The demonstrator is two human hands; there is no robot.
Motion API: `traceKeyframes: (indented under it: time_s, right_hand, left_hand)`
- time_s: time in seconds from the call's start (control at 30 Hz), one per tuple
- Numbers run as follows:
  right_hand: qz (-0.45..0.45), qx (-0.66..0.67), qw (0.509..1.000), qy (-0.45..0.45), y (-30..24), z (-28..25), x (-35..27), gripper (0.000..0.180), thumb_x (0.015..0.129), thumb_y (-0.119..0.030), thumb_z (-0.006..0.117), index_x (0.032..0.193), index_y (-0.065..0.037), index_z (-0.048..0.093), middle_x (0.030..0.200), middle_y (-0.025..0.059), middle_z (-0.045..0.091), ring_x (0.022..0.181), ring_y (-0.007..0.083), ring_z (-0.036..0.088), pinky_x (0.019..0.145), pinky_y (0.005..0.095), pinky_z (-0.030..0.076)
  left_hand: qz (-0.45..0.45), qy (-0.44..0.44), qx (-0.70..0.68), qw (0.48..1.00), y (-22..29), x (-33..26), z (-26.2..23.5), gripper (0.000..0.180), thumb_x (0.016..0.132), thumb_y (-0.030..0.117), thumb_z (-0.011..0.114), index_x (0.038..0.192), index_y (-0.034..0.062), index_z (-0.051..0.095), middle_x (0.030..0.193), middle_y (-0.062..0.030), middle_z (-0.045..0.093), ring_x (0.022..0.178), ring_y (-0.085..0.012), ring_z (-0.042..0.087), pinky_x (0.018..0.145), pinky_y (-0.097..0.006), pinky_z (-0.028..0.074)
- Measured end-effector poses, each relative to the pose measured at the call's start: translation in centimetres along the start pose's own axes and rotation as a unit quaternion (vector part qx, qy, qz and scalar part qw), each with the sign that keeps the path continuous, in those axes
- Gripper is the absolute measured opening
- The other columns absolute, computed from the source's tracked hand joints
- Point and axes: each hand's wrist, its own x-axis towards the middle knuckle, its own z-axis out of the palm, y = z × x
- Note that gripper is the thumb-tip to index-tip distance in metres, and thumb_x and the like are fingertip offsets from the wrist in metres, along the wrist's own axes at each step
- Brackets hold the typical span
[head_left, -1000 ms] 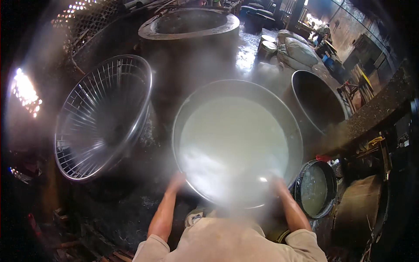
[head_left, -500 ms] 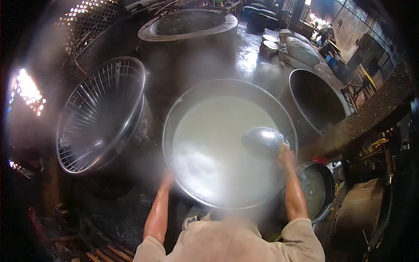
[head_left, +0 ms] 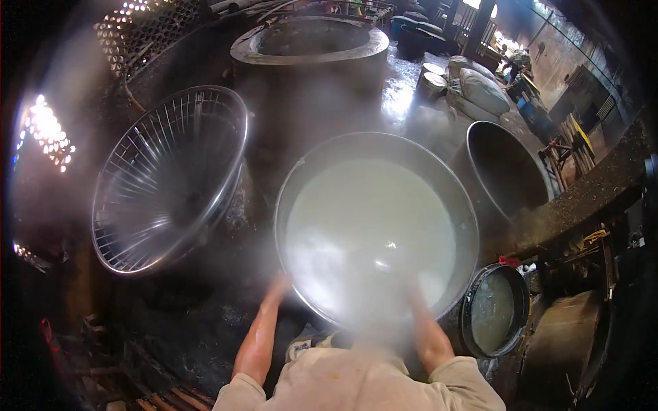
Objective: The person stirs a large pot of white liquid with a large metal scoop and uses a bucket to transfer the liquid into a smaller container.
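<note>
I had the left bare hand (head_left: 277, 284) at the smooth rim of a wide, round, silver-grey metal vat (head_left: 377, 146), which stood centrally, holding milky, pale-greenish liquid (head_left: 370, 212). The right bare hand (head_left: 415, 296) reached over its near edge; white steam (head_left: 373, 322) blurred the fingers, so I could not tell either grip. Leftward tilted a flared, shiny metal-slatted basket (head_left: 161, 188); rightward sat a round, dark-rimmed tub (head_left: 525, 301).
</note>
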Motion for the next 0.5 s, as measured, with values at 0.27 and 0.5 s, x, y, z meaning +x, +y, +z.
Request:
traceKeyframes:
  time_s: [0.27,0.5]
  right_hand:
    - [0.089,0.074,0.991,-0.062,-8.0,2.7,-6.7,0.038,0.060,-0.011,0.059,0.095,0.000,0.050,0.065,0.0171,0.057,0.045,0.0226,0.057,0.042,0.0329,0.048]
    - [0.022,0.123,0.983,-0.133,-12.0,0.7,-6.9,0.044,0.062,-0.004,0.059,0.104,-0.005,0.049,0.061,0.0098,0.055,0.044,0.0155,0.053,0.037,0.0286,0.044]
  left_hand:
    - [-0.025,-0.083,-0.017,0.996,7.1,-2.8,-1.4,0.027,0.074,0.017,0.048,0.086,-0.0057,0.056,0.080,-0.0208,0.059,0.077,-0.0282,0.057,0.065,-0.039,0.043]
    - [-0.002,-0.054,0.019,0.998,9.8,-4.8,-3.5,0.027,0.072,0.015,0.047,0.088,-0.0053,0.055,0.085,-0.0254,0.056,0.085,-0.0365,0.055,0.070,-0.041,0.043]
